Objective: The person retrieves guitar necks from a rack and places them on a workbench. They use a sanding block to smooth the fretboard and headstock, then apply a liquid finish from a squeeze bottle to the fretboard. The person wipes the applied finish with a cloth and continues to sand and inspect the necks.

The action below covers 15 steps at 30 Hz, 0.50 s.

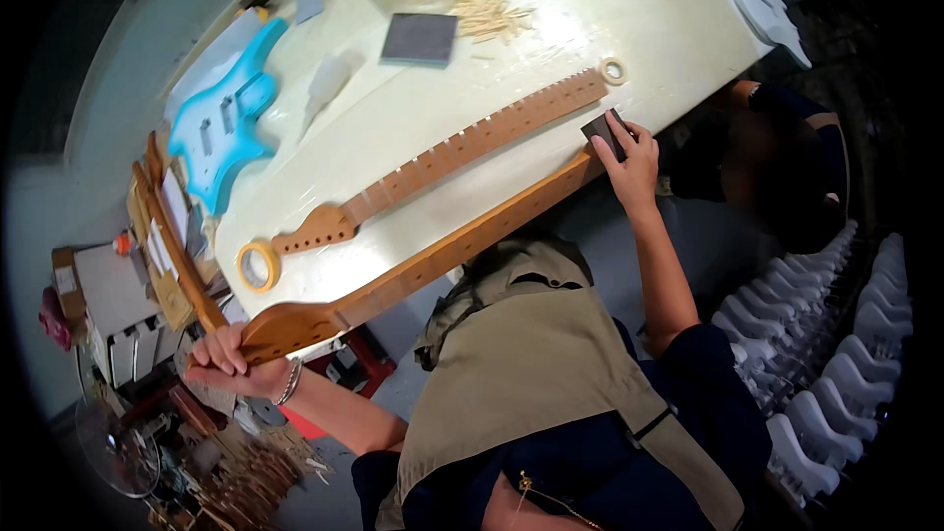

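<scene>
Left hand (228, 359), lower left of frame — fingers wrapped around the broad end of a long brown wooden guitar neck (472, 238), which slants up to right of centre. Right hand (632, 165), right of centre, grips a dark grey rectangular block (602, 134) at the neck's far end — contact unclear. Above, a second brown wooden neck (441, 163) lies on the pale table (639, 5).

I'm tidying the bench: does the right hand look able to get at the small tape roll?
Probably yes: the small tape roll lies just beyond the right hand, and only the dark sanding block it grips seems in the way; that would likely need setting down.
</scene>
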{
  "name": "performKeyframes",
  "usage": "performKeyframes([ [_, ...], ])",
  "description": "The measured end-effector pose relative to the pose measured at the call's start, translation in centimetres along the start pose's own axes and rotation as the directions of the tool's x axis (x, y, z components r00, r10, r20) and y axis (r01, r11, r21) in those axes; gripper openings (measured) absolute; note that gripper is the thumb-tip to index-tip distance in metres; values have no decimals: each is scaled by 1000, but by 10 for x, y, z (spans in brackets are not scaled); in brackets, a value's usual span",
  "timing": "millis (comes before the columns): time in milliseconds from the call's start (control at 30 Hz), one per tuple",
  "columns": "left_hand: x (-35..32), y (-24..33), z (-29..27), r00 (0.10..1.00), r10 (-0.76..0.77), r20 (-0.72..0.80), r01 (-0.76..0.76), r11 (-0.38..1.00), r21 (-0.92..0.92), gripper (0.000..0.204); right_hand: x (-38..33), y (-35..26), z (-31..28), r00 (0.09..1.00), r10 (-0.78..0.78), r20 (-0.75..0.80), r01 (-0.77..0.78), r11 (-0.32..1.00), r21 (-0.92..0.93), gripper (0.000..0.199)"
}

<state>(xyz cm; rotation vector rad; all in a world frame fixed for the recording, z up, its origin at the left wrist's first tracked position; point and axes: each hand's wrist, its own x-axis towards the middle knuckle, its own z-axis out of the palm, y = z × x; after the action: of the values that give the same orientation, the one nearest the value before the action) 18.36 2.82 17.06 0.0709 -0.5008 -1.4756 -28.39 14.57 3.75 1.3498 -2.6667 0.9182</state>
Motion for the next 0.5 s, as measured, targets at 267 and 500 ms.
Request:
performKeyframes([
  [267, -11, 0, 33, 996, 66, 55, -76, 976, 202, 42, -98, -235, -60, 849, -528, -1, 485, 779, 398, 51],
  [500, -27, -14, 50, 975, 206, 83, -222, 896, 385, 41, -107, -221, -78, 877, -481, -4, 474, 862, 182, 51],
])
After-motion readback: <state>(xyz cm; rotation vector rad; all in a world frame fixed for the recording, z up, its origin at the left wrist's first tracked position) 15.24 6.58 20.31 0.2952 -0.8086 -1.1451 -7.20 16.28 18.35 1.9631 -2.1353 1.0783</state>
